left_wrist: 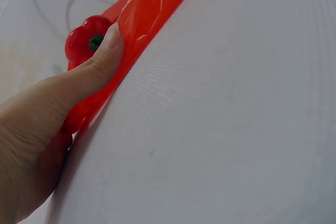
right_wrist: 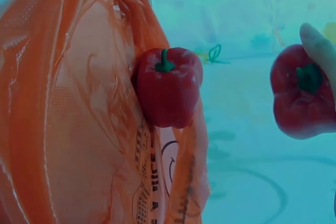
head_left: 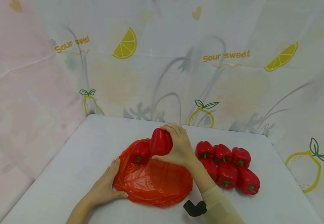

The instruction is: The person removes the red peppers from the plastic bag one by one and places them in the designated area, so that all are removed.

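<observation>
My right hand [head_left: 180,146] grips a red bell pepper [head_left: 160,141] above the far side of an orange-red plastic bag [head_left: 156,183]. In the right wrist view that held pepper [right_wrist: 302,95] shows its green stem, with a fingertip on its side. Another red bell pepper [head_left: 140,152] lies on the bag's far left part, stem towards me. My left hand [head_left: 106,183] rests against the bag's left edge, fingers extended and thumb apart. In the left wrist view the thumb [left_wrist: 86,77] lies along the bag's side; the other fingers are mostly hidden.
Several red bell peppers [head_left: 227,175] stand in two rows on the white table [head_left: 279,193], right of the bag, partly behind my right forearm. A black curved piece [head_left: 194,207] sits by the right sleeve. A lemon-patterned cloth [head_left: 162,71] hangs behind the table.
</observation>
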Tool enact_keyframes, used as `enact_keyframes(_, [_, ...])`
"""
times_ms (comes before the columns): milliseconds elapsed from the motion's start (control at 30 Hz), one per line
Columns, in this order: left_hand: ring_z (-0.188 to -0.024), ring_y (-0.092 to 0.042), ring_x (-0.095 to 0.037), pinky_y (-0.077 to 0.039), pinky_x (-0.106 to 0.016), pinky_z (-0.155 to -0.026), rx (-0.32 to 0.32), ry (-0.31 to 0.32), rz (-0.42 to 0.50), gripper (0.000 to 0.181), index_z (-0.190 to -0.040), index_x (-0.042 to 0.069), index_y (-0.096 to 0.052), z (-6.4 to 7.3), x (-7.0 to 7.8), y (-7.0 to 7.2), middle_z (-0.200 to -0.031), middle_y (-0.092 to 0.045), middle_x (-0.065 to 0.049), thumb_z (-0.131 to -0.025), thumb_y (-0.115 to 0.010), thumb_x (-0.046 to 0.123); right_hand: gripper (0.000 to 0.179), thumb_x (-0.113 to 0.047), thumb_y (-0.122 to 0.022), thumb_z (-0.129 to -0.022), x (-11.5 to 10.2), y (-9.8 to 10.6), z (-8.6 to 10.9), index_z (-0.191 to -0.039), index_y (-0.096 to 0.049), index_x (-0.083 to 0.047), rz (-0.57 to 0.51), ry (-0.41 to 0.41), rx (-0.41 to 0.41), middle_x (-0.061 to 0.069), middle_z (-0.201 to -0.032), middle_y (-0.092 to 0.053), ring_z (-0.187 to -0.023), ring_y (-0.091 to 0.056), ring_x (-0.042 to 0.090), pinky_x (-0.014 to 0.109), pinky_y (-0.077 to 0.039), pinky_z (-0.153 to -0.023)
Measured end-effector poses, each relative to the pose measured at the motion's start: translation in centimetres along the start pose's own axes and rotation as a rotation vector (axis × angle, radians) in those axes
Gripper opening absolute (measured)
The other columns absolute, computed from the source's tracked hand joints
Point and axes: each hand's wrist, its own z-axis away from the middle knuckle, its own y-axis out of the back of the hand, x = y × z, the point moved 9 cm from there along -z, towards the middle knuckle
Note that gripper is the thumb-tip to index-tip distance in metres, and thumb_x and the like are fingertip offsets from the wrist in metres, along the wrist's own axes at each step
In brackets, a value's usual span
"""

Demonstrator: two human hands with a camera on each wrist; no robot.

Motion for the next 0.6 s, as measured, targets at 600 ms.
enact_keyframes(600, [-0.143, -0.013, -0.042, 0.005, -0.005, -0.105, 0.004, -0.011, -0.007, 0.126, -0.150, -0.007, -0.018, 0.0, 0.2, 0.1, -0.156, -0.019, -0.023, -0.064, -0.077, 0.065, 0.092, -0.043, -0.089, -0.056, -0.3, 1.8, 1.3, -0.130, -0.048, -0.007, 0.041, 0.025, 0.048, 0.008, -0.130, -0.051, -0.124, -0.043, 0.025, 0.046, -0.045, -0.096])
